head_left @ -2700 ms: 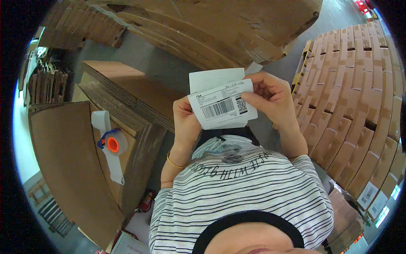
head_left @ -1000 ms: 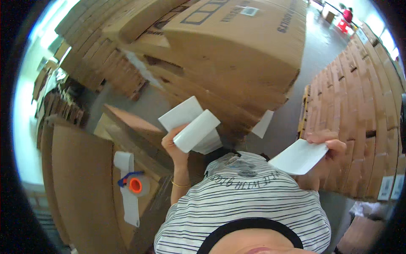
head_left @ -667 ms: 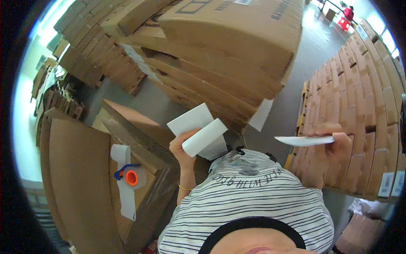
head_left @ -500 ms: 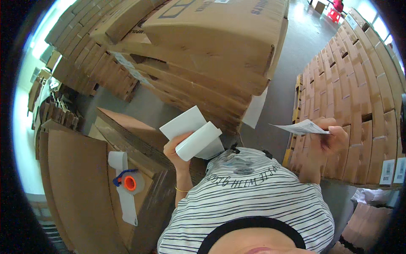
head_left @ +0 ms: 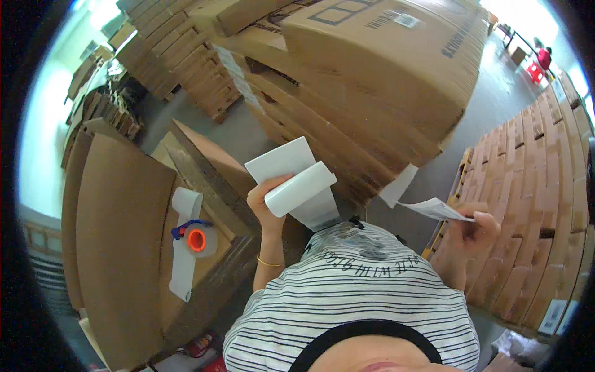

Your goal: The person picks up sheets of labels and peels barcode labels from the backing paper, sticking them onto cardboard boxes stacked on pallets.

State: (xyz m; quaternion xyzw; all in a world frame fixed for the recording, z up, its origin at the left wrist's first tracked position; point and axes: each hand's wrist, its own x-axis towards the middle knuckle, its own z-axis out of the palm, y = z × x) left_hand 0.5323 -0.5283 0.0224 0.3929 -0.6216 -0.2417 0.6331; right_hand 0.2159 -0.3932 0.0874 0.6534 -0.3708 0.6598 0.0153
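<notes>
My left hand (head_left: 265, 208) is closed round a folded strip of white labels (head_left: 302, 189). One end of the strip curls over the fingers, and a lower length hangs down towards my waist. Out to the right, my right hand (head_left: 476, 230) pinches a single white printed label (head_left: 434, 208) by its edge between thumb and fingers. The label is slightly bent and points towards the left hand, apart from it.
At left, an open carton (head_left: 118, 217) bears a tape roll (head_left: 197, 240) with an orange core and blue dispenser, lying over a white strip (head_left: 181, 273). Large stacked cartons (head_left: 378, 74) stand ahead. Palletised boxes (head_left: 527, 204) line the right. A person in red (head_left: 543, 59) is far off.
The view has swung, so the cartons ahead and at right sit farther right. My right hand with its label is a little lower and nearer my body. Both hands keep their hold.
</notes>
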